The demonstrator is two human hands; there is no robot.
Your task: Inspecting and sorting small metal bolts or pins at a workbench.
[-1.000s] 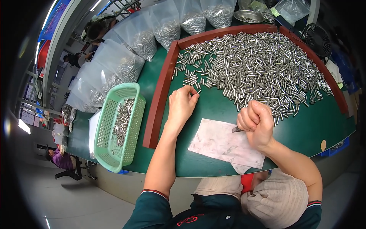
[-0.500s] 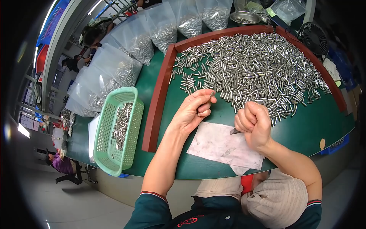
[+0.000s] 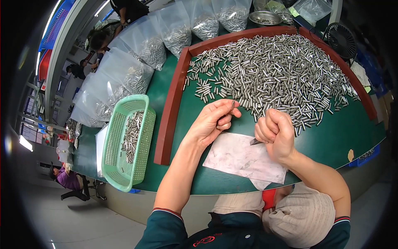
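Thumb and forefinger of my left hand [image 3: 211,122] pinch a small metal pin [image 3: 233,104], with the other fingers curled in below. My right hand [image 3: 277,135] is a fist around a tool. Only its dark pointed blade [image 3: 256,142] sticks out on the left side; the handle is hidden in the palm. Both hands hover at the near edge of a big heap of shiny metal pins [image 3: 282,74]. Beneath them a stained, pale pink cloth [image 3: 236,159] lies on the green tabletop [image 3: 315,157].
A dark red wooden border [image 3: 169,124] rings the heap. To its left stands a green perforated basket [image 3: 148,145] with pins inside. Clear bags of pins [image 3: 151,47] line the far left side. A metal bowl [image 3: 265,17] and a black fan [image 3: 341,40] stand behind. Other people work farther off.
My left hand has shifted very slightly right, with the pin tilted differently in its fingertips. My right hand is nearly still. At the far upper left, a person in dark clothing has come further into view.
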